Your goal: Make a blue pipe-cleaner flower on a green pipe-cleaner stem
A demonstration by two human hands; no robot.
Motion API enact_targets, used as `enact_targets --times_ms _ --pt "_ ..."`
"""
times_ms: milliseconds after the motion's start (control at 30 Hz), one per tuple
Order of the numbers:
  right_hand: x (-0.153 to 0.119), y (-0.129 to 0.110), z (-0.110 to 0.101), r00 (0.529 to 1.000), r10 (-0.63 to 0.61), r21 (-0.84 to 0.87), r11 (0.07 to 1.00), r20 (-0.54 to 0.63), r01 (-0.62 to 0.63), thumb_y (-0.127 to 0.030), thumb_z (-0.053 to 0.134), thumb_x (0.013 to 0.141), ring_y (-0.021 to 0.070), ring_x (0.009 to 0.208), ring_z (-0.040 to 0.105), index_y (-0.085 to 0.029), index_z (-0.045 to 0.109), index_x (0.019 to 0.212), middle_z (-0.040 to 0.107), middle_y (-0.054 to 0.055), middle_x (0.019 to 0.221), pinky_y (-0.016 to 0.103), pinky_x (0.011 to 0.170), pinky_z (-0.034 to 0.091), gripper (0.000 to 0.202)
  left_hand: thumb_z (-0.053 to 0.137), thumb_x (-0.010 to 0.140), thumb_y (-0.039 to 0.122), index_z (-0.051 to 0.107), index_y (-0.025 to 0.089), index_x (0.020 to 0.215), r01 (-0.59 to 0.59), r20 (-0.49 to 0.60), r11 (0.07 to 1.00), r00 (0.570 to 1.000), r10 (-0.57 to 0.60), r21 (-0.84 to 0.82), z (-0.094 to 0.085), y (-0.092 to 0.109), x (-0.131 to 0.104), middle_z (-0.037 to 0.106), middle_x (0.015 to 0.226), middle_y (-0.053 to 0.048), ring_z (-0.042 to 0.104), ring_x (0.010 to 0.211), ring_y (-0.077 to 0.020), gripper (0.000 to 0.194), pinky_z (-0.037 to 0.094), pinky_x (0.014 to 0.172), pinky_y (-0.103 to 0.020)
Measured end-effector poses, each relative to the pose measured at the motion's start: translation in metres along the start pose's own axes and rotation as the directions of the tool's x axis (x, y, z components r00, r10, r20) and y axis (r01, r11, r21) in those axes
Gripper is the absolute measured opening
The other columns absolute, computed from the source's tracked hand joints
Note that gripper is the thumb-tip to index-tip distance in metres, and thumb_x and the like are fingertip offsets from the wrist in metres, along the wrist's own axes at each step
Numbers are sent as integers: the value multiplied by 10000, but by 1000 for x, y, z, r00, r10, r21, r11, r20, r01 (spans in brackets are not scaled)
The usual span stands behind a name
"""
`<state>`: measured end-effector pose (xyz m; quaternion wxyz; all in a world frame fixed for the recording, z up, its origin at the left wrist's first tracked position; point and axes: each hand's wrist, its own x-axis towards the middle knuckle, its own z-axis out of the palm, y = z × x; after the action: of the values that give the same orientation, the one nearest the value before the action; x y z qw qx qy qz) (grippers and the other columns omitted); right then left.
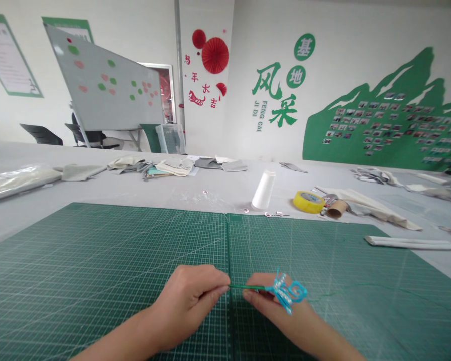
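Note:
Between my hands runs a thin green stem [236, 286], held level above the cutting mats. At its right end sits a blue wire flower [285, 292] with a spiral curl and pearly beads. My left hand [193, 296] pinches the stem's left end between thumb and fingers. Behind the flower, my right hand [274, 296] grips the stem close to the blue wire; the flower covers part of these fingers. A thin green strand [361, 287] trails off to the right over the mat.
Two green cutting mats [135, 240] lie side by side. Beyond them stand a white thread cone [263, 190] and a yellow tape roll [308, 201], with a cardboard tube [336, 208] nearby. Fabric scraps [176, 166] line the table's far side. A white roll [409, 243] crosses the right mat's edge.

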<state>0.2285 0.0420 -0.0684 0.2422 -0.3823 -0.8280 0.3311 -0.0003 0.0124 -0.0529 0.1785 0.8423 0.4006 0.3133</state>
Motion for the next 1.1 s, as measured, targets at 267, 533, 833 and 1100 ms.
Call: enact_targets --times_ms 267,533,833,1100 --pt "12 15 -6 999 36 153 988 14 -38 -305 583 841 107 519 393 -163 665 698 492 -37 566 230 500 293 217 378 972 157 509 213 759 -212 113 967 974 197 140 -1 3 -3 452 615 46 422 560 -138 257 260 517 -284" --pt "9 5 -17 997 79 199 977 -24 -73 -318 594 845 121 545 402 -166 672 714 472 -35 565 243 534 320 215 375 896 104 496 224 761 -319 260 899 934 244 300 0 2 -3 444 631 40 389 535 -154 217 269 495 -322" --pt "3 -11 -21 997 40 111 993 -61 -33 -286 579 862 107 521 386 -167 662 709 440 -51 546 233 516 300 210 424 863 126 503 227 772 -354 312 827 922 230 436 3 1 -1 496 648 33 412 514 -163 157 288 473 -336" --pt "-5 -28 -24 992 -91 -24 996 -87 89 -247 524 901 110 540 464 -182 634 728 534 -31 591 226 525 338 215 420 899 134 521 223 794 -208 174 821 976 134 531 6 -8 -3 525 644 27 471 523 -167 170 284 470 -309"
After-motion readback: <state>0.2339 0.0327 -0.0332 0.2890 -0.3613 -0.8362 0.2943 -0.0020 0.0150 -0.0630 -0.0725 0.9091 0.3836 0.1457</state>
